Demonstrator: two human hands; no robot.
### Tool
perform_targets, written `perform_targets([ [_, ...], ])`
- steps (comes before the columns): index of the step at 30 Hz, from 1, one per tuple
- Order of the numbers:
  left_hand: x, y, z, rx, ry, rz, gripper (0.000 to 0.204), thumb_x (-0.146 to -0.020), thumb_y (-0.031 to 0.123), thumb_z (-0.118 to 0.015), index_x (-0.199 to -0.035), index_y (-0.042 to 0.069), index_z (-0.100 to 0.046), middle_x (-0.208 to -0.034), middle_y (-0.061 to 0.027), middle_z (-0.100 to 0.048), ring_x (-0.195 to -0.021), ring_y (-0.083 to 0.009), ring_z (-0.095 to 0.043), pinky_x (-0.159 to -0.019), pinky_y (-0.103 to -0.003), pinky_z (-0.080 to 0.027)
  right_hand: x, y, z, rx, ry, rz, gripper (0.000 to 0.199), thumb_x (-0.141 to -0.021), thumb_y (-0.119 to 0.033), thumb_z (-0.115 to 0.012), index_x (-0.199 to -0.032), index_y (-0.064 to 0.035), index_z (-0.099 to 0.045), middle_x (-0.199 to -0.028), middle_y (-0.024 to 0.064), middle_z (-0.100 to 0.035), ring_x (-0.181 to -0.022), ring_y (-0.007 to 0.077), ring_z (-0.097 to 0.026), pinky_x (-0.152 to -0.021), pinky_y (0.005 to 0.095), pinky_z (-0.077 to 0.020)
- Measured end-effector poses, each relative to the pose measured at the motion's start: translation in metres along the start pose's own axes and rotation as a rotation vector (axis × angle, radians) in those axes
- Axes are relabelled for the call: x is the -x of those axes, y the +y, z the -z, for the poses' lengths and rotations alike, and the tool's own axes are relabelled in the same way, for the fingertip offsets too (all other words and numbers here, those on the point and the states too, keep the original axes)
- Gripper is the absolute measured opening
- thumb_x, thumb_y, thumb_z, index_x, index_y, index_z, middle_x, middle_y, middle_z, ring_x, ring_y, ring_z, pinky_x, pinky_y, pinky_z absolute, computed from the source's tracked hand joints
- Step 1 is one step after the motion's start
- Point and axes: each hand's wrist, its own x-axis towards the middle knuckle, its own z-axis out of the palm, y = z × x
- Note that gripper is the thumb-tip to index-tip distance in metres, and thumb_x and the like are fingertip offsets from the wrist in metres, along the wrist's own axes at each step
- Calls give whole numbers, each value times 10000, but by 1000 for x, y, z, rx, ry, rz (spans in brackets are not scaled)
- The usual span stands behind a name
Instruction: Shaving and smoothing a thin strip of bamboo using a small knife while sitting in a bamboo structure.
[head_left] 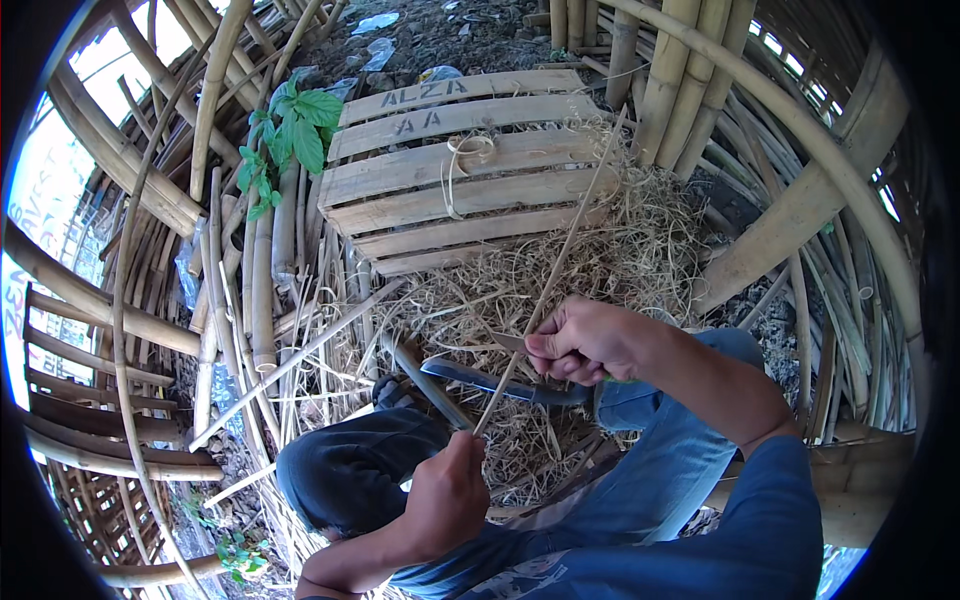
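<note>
My left hand (452, 495) is closed round the lower end of a long, thin bamboo strip (575, 225). The strip slants up and away to the right, over a slatted wooden crate. Partway along it, my right hand (590, 345) is closed with the thumb pressed at the strip. A short blade (510, 343) of what looks like a small knife sticks out of that hand across the strip; its handle is hidden in my fingers. Below the right hand lies a large knife (470, 376) with a dark handle, between my knees.
The slatted wooden crate (385, 178) stands ahead, with a curled shaving (452, 180) on it. A heap of shavings (645, 240) spreads around it. Bamboo poles (262, 290) and a leafy plant (300, 130) are at left; thick bamboo posts (665, 85) rise at right.
</note>
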Motion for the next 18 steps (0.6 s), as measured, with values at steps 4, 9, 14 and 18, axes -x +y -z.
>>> perform_targets([
  [4,0,3,3,-11,15,4,87,-864,31,-494,-835,2,-417,-623,-236,-514,-568,-432,-539,-489,-476,-417,4,-7,-1,-7,-20,38,293,-919,-196,-536,-734,30,-563,-510,-21,-406,-383,41,-311,-333,203,-225],
  [9,2,1,3,-5,18,23,101,-868,40,-495,-816,6,-416,-634,-246,-526,-573,-447,-537,-480,-487,-409,10,-15,8,18,76,117,276,-912,-173,-537,-733,36,-562,-503,-22,-401,-384,42,-311,-332,203,-224],
  [14,5,5,4,-32,22,12,111,-873,50,-499,-810,11,-416,-610,-237,-517,-546,-446,-526,-466,-490,-402,5,-13,22,-13,131,151,242,-895,-131,-543,-724,39,-558,-503,-15,-409,-396,40,-322,-331,207,-219],
  [18,7,4,4,-45,31,-4,113,-874,50,-498,-810,13,-413,-604,-234,-514,-535,-440,-521,-457,-486,-399,14,-21,23,11,127,159,256,-893,-144,-551,-712,37,-560,-505,-12,-412,-397,41,-325,-330,206,-214],
])
